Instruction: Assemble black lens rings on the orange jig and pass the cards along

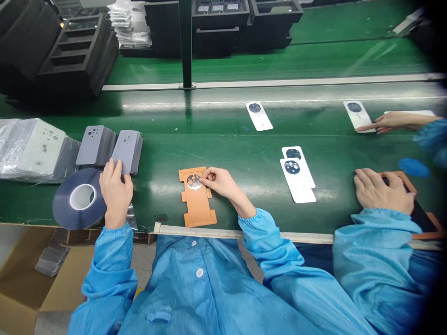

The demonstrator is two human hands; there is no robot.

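My left hand [117, 190] rests with fingers stretched out on the near end of a stack of grey phone-back-shaped sheets [127, 148]. A second similar stack [92, 145] stands to its left. In front of me an orange fixture [198, 204] with side tabs lies flat on the bench. A round camera plate [194, 182] with several holes sits at its far end. My right hand [220, 181] comes in from the right, thumb and forefinger pinched at this plate's right edge. The fingertips hide the exact contact.
A tape roll [63, 201] lies beside my left hand, near a plastic-wrapped stack [42, 144]. White phone backs [301, 188] overlap on the right; another [259, 118] lies farther back. A co-worker's hand [384, 190] covers another orange fixture. Black trays [75, 56] stand behind.
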